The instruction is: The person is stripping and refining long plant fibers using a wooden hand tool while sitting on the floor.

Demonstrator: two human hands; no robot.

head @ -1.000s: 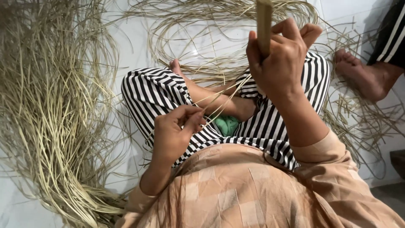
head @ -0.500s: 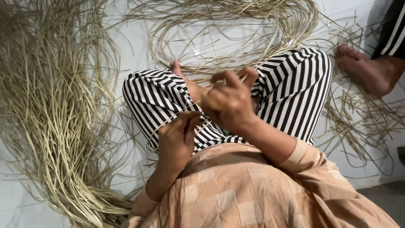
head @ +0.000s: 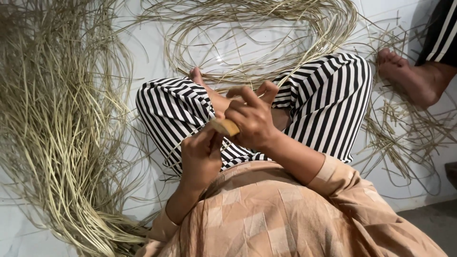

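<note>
A short wooden handle (head: pixel 226 127), tan and rounded at its near end, sits between the two hands above the person's lap, over the striped trousers (head: pixel 328 95) of the crossed legs. The right hand (head: pixel 252 119) is closed around it, knuckles up, fingers curled over the top with the index and middle fingers partly lifted; whatever extends beyond the handle is hidden under the hand. The right forearm runs down and to the right into a peach checked sleeve (head: pixel 333 178), elbow bent close to the body. The left hand (head: pixel 201 154) sits just below and beside the handle, thumb and fingertips pinched together on thin pale cane strips (head: pixel 188 138) that run across the left thigh; its fingertips touch or nearly touch the handle's end, though which cannot be told. The left forearm rises nearly straight up from the lower edge of the view. No container is in view; the loose material lies straight on the white floor (head: pixel 157 52). A thick heap of dry straw-coloured strips (head: pixel 62 123) fills the left side, well apart from the hands. A looser ring of curved strips (head: pixel 266 28) lies beyond the knees. Short cut scraps (head: pixel 404 123) are scattered on the right, near another person's bare foot (head: pixel 409 78) below a dark trouser leg with white stripes (head: pixel 442 33).
</note>
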